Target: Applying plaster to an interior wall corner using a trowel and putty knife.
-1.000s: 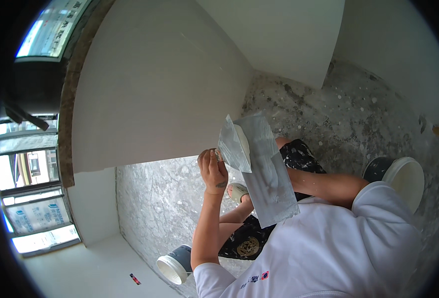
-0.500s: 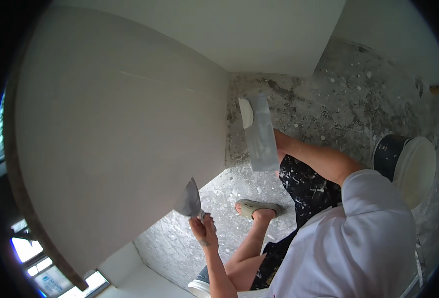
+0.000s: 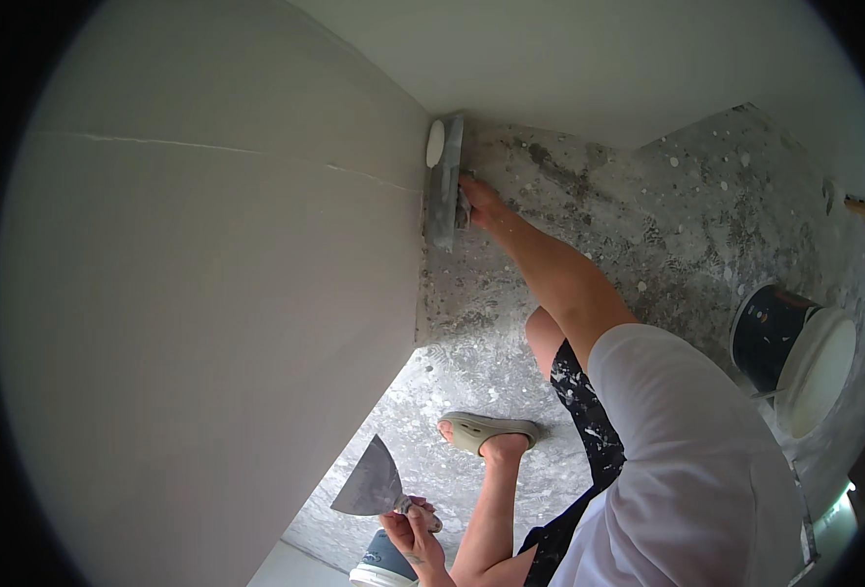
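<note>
since half a second ago the plastering trowel (image 3: 444,183) has been carried up and over to the corner where the grey wall (image 3: 207,293) ends, and its blade is now laid edge-on against that wall, with a pale dab of plaster (image 3: 435,143) sitting at its upper end; judged from this, a fresh stroke of skimming is being begun at the wall's edge. the right hand (image 3: 473,201) is seen clenched around the trowel's handle behind the blade (the fingers themselves are mostly hidden by it). the putty knife (image 3: 372,482) has been lowered away from the wall and is held off it in the left hand (image 3: 415,528), whose fingers (image 3: 422,511) are wrapped closed about its handle, blade pointing up and to the left. below, a sandalled foot (image 3: 486,432) is planted on the speckled concrete floor (image 3: 647,215), and a dark bucket (image 3: 770,333) with a white lid (image 3: 821,370) beside it is standing well apart to the right.
</note>
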Available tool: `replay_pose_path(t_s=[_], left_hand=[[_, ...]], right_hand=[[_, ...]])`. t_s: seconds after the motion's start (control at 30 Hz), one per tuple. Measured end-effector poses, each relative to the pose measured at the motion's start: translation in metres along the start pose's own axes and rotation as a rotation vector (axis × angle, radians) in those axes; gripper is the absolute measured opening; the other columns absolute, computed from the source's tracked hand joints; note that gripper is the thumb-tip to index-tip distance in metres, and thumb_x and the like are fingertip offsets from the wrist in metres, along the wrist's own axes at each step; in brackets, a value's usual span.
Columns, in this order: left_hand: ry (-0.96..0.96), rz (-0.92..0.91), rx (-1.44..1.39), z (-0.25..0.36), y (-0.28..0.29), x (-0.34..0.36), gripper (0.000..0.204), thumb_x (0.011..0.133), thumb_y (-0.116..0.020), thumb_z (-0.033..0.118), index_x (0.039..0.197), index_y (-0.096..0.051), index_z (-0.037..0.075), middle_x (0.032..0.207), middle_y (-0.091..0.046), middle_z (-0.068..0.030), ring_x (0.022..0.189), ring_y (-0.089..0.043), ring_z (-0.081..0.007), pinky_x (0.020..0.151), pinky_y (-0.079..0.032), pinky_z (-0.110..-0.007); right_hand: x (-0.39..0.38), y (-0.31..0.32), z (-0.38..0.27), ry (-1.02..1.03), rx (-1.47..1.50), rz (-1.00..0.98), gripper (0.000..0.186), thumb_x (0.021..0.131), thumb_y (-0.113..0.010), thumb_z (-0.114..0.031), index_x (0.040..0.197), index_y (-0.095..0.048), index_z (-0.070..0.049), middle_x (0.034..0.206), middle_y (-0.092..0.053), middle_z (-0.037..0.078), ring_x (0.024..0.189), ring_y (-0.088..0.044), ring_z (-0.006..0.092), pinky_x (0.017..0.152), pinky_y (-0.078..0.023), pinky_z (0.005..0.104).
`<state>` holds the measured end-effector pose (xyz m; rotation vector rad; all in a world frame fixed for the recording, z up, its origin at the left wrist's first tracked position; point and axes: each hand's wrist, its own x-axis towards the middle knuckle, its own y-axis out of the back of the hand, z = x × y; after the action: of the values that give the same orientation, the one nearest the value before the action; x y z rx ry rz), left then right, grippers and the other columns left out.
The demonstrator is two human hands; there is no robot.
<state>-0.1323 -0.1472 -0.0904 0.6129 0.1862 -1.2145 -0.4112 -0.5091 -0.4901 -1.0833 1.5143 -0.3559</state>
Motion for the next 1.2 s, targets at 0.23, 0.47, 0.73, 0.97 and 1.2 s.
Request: replay_pose_path(t_s=[0.23,0.47,0.73,0.97,1.2], left_hand=[[0.017,-0.013,0.053,0.000,-0.003,0.005,0.027,0.095,-0.059,0.019,0.112,-0.043,0.006,0.089,-0.058,-0.0074,0.074,-0.055,-0.0143,0.067,-0.046,-0.027],[-0.046,-0.052,0.024,0.017,-0.010,0.001,0.026,0.095,-0.059,0.019,0.111,-0.045,0.006,0.090,-0.057,-0.0069,0.078,-0.055,-0.0136,0.070,-0.046,-0.027],[-0.175,-0.096,0.032,0.039,-0.009,-0.014,0.027,0.095,-0.058,0.019,0.114,-0.045,0.005,0.093,-0.059,-0.0075,0.080,-0.057,-0.0136,0.075,-0.048,-0.028],[-0.299,-0.129,0.019,0.053,-0.008,-0.023,0.031,0.094,-0.060,0.020,0.116,-0.045,0.003,0.095,-0.061,-0.0076,0.079,-0.057,-0.0114,0.071,-0.047,-0.024],[-0.312,-0.145,-0.074,0.075,-0.007,-0.037,0.029,0.095,-0.058,0.016,0.118,-0.046,0.003,0.095,-0.059,-0.0072,0.082,-0.057,-0.0126,0.075,-0.048,-0.026]], right_hand=[[-0.001,-0.020,-0.009,0.054,-0.021,0.037,0.028,0.085,-0.072,-0.035,0.082,-0.059,-0.011,0.063,-0.053,0.000,0.051,-0.052,0.0141,0.047,-0.046,0.0311],[-0.066,-0.104,-0.032,0.122,-0.159,0.188,0.034,0.076,-0.081,-0.036,0.083,-0.062,-0.008,0.067,-0.056,0.003,0.052,-0.052,0.0155,0.047,-0.047,0.0325],[-0.142,-0.199,-0.067,0.206,-0.190,0.146,0.033,0.078,-0.080,-0.034,0.084,-0.060,-0.007,0.067,-0.052,0.003,0.052,-0.050,0.0169,0.047,-0.046,0.0344],[-0.199,-0.280,-0.093,0.294,-0.177,0.104,0.030,0.080,-0.079,-0.025,0.086,-0.058,-0.004,0.067,-0.050,0.005,0.051,-0.048,0.0191,0.045,-0.045,0.0368],[-0.261,-0.363,-0.116,0.297,-0.183,0.020,0.025,0.084,-0.073,-0.017,0.084,-0.055,0.000,0.067,-0.051,0.008,0.051,-0.047,0.0199,0.043,-0.043,0.0372]])
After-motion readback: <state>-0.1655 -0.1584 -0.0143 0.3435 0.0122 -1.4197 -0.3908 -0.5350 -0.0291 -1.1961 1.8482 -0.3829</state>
